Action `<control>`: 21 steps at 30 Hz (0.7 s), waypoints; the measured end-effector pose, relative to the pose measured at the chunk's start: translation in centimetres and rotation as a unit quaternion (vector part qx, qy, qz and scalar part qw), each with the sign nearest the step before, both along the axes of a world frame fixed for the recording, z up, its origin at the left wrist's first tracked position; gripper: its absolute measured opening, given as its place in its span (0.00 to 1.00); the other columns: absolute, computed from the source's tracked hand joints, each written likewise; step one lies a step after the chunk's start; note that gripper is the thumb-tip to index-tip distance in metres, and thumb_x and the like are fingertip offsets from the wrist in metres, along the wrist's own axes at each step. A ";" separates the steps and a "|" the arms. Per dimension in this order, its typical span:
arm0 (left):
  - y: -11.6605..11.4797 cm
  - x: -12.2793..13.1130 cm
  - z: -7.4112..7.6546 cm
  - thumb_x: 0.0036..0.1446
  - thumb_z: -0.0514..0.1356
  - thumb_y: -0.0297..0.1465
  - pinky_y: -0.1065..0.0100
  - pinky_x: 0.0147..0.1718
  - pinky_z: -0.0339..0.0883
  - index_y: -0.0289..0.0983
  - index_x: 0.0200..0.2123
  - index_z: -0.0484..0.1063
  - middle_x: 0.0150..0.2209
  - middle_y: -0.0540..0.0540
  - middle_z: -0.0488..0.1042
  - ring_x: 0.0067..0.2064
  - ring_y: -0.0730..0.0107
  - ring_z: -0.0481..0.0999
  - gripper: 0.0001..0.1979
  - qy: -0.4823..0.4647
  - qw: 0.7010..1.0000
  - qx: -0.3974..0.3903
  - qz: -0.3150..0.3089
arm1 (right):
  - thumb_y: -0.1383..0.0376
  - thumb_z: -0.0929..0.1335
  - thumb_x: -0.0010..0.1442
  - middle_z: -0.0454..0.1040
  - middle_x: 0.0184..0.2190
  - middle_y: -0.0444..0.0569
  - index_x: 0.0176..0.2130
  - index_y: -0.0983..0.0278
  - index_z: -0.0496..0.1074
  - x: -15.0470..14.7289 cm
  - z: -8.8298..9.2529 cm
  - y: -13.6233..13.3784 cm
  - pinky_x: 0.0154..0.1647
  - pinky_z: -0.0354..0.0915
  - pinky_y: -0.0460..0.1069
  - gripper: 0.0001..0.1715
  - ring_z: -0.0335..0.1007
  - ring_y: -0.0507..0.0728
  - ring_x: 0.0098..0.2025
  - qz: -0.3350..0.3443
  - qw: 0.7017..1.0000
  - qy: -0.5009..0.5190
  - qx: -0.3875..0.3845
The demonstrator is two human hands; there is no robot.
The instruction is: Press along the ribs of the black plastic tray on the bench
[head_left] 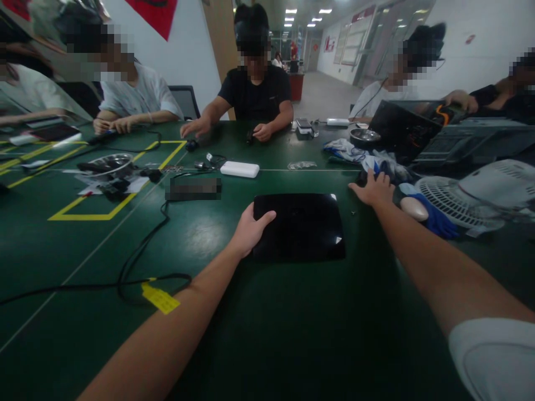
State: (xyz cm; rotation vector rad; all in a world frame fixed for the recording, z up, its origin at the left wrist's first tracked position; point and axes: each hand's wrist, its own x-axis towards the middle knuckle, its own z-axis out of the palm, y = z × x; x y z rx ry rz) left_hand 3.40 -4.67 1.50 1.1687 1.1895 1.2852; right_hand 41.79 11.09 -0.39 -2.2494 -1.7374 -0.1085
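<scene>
Black panel (303,231): on the desk (267,328) between both hands; looks stiff, lightish, glossy so probably slippery, I'd hold the edges
Left hand (251,231): fingers gripping its left edge, thumb on top
Right hand (374,189): fingers loosely spread near blue-white cloth (343,150)
Vented white part (491,186): kinda crowds the right side

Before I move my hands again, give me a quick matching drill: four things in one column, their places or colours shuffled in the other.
1. Left hand
2. Right hand
3. Yellow tag
4. Small flat box

A. Attached to the black cable
B. White, lying on the green table
C. Beside the blue-and-white cloth pile
D. At the left edge of the black panel, thumb over its top

Pairs: 1-D, 2-C, 3-A, 4-B
</scene>
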 end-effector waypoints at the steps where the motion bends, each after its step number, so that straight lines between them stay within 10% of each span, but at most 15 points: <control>1: 0.0 0.0 0.0 0.52 0.70 0.39 0.53 0.55 0.69 0.39 0.52 0.73 0.51 0.41 0.79 0.52 0.54 0.78 0.25 -0.002 1.000 0.000 -0.001 | 0.36 0.61 0.60 0.52 0.70 0.75 0.71 0.69 0.52 0.1 -0.2 0.2 0.63 0.49 0.71 0.57 0.47 0.80 0.70 0.001 1.000 0.007 -0.009; 13: 0.1 0.3 0.4 0.49 0.71 0.39 0.53 0.55 0.68 0.37 0.48 0.74 0.48 0.42 0.80 0.50 0.55 0.78 0.24 0.007 1.000 -0.005 0.021 | 0.46 0.62 0.62 0.74 0.53 0.65 0.59 0.66 0.68 -1.2 0.7 -2.8 0.53 0.62 0.62 0.36 0.68 0.72 0.54 0.040 0.992 0.067 0.102; 21: 0.3 0.2 0.1 0.47 0.71 0.39 0.53 0.54 0.70 0.38 0.48 0.75 0.46 0.43 0.80 0.48 0.56 0.79 0.24 0.004 1.000 -0.009 0.026 | 0.50 0.70 0.54 0.78 0.41 0.51 0.51 0.61 0.67 -3.0 1.1 -6.7 0.46 0.68 0.54 0.29 0.75 0.62 0.44 0.005 0.930 0.267 0.253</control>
